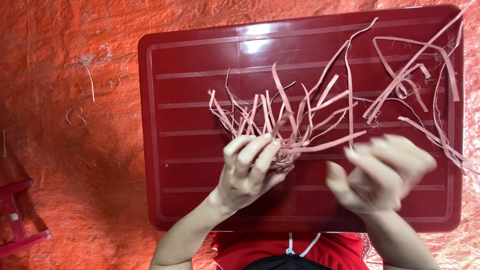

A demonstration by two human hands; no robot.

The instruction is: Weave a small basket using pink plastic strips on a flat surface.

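My left hand (248, 170) grips a small woven piece of pinkish-red strips (287, 130), its loose ends fanning up and outward over the dark red plastic tabletop (200, 100). The fingers curl round the woven base near the table's middle. My right hand (382, 172) is blurred, just right of the bundle, fingers bent and apart, and one long strip (348, 85) rises from near its fingertips; whether it pinches that strip is unclear.
A loose pile of more strips (415, 85) lies on the table's far right. Stray scraps (75, 116) rest on the orange tarp floor (65, 50) at left. A red stool's corner (17, 215) shows at bottom left.
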